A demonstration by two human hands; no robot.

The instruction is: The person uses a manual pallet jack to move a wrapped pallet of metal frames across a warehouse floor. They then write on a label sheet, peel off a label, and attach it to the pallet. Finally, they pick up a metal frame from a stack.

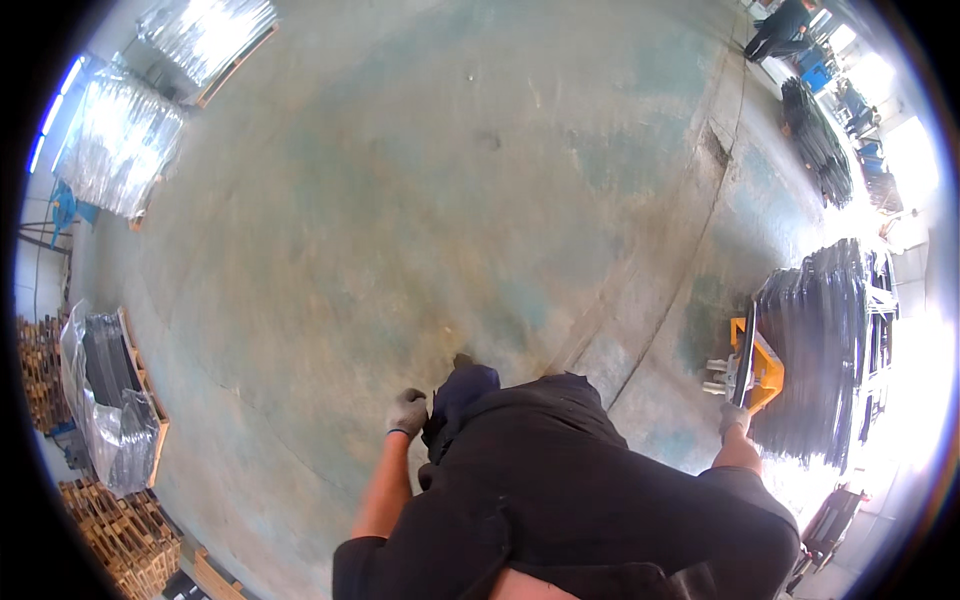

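Presently, right hand (734, 416), gloved, closed around the end of the black tow handle (745, 350) of the yellow pallet jack (760, 368); the handle's long axis runs up and away from that hand toward the jack, which carries a stack of dark sheets (820, 350) at the person's right. Left hand (407, 412), gloved, loosely curled, grasps nothing, hanging beside the dark trousers and well apart from the jack

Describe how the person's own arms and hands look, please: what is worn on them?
Both hands wear grey knitted work gloves: the left hand has a glove with a blue cuff edge, while the right hand has a similar grey glove. The forearms are bare. Short black sleeves of a dark top cover the upper arms.
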